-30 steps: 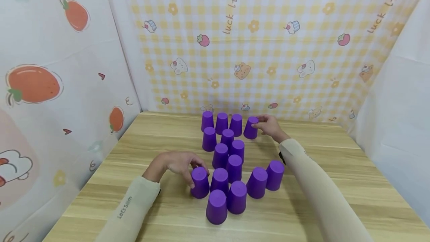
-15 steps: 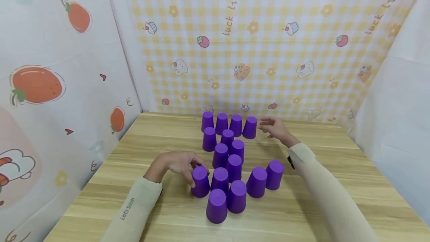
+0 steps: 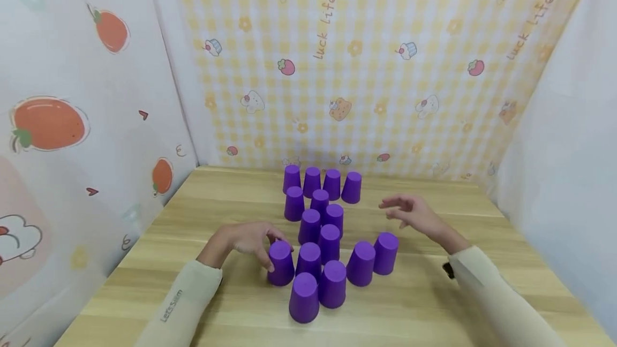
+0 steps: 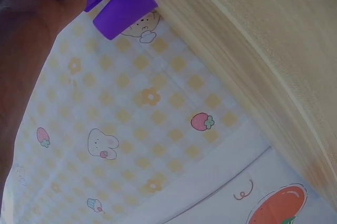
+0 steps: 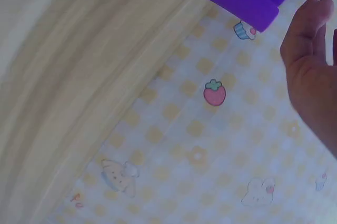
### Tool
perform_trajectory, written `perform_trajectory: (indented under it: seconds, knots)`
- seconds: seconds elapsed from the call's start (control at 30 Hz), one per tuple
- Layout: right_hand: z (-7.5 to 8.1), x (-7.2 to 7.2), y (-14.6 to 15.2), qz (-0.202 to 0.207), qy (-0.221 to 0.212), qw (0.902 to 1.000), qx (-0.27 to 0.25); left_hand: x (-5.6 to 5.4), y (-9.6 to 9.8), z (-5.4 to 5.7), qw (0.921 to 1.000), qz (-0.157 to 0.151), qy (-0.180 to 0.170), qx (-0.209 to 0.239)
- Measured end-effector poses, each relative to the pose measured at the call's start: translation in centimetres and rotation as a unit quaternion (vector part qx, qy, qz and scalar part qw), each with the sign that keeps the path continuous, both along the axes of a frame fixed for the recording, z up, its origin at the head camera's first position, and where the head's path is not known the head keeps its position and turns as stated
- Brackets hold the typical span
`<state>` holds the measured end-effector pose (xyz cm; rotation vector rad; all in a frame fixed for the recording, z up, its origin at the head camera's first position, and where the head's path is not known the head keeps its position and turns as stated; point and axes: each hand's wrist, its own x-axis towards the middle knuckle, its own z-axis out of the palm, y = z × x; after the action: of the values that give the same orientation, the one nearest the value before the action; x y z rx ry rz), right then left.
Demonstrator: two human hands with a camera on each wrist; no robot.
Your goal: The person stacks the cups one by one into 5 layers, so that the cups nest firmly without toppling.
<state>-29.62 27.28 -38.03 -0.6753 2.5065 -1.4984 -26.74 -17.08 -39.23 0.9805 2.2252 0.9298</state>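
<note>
Several purple cups stand upside down on the wooden table [image 3: 434, 293] in the head view. My left hand [image 3: 248, 237] holds the leftmost front cup [image 3: 280, 264], thumb on its near left side and fingers behind it, partly hidden. My right hand [image 3: 419, 216] is in the air to the right of the group, fingers loosely bent and holding nothing. Nearest below it stands the rightmost cup [image 3: 386, 253]. At the back, a row of cups ends on the right with one cup [image 3: 352, 187]. In the right wrist view, my right hand [image 5: 310, 61] is apart from the cups [image 5: 245, 0].
Behind the table hangs a yellow checked cloth [image 3: 376, 79] with cartoon prints. A white cloth with fruit prints [image 3: 115, 84] closes the left side, and a plain white sheet [image 3: 564, 138] the right. Other cups [image 3: 304, 298] stand close to my left hand.
My right hand has let go of the back row's right-end cup and moved right and toward me. My left hand has stayed at its cup. The head view has shifted slightly.
</note>
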Motion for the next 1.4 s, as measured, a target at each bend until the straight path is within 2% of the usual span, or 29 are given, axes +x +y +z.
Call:
perform_trajectory:
  seconds: [0.1, 0.2, 0.3, 0.43, 0.53, 0.63, 0.87, 1.1, 1.27, 1.4]
  knots:
    - [-0.5, 1.8, 1.9, 0.040, -0.012, 0.9991, -0.009, 0.1, 0.3, -0.5, 0.9998, -0.002, 0.016, 0.007]
    - [-0.7, 2.6, 3.4, 0.075, -0.025, 0.9967, -0.019, -0.1, 0.8, -0.6, 0.9994, 0.013, 0.031, 0.008]
    - [-0.8, 2.6, 4.1, 0.132, -0.038, 0.9901, -0.027, -0.5, 1.0, -0.5, 0.9981, 0.046, 0.041, 0.006]
    - [-1.2, 2.4, 4.0, 0.213, -0.059, 0.9739, -0.053, -0.9, 1.5, -0.2, 0.9942, 0.073, 0.076, 0.019]
    - [-1.7, 2.3, 3.8, 0.234, -0.057, 0.9685, -0.062, -1.1, 1.7, -0.1, 0.9909, 0.085, 0.101, 0.023]
    - [-2.3, 2.3, 3.4, 0.225, -0.043, 0.9725, -0.041, -1.2, 1.7, -0.3, 0.9890, 0.101, 0.106, 0.016]
    - [-3.1, 1.9, 1.8, 0.166, -0.031, 0.9854, 0.020, -1.3, 1.3, -0.6, 0.9795, 0.167, 0.112, 0.013]
    - [-3.3, 1.7, 1.3, 0.149, -0.014, 0.9887, 0.003, -0.4, 0.8, -1.0, 0.9752, 0.192, 0.110, 0.006]
    - [-3.1, 1.7, 1.6, 0.079, -0.007, 0.9966, -0.022, -0.1, 1.1, -1.1, 0.9741, 0.200, 0.105, 0.010]
    - [-2.8, 1.4, 1.3, -0.004, 0.013, 0.9998, -0.012, 0.1, 1.2, -1.0, 0.9731, 0.201, 0.112, 0.004]
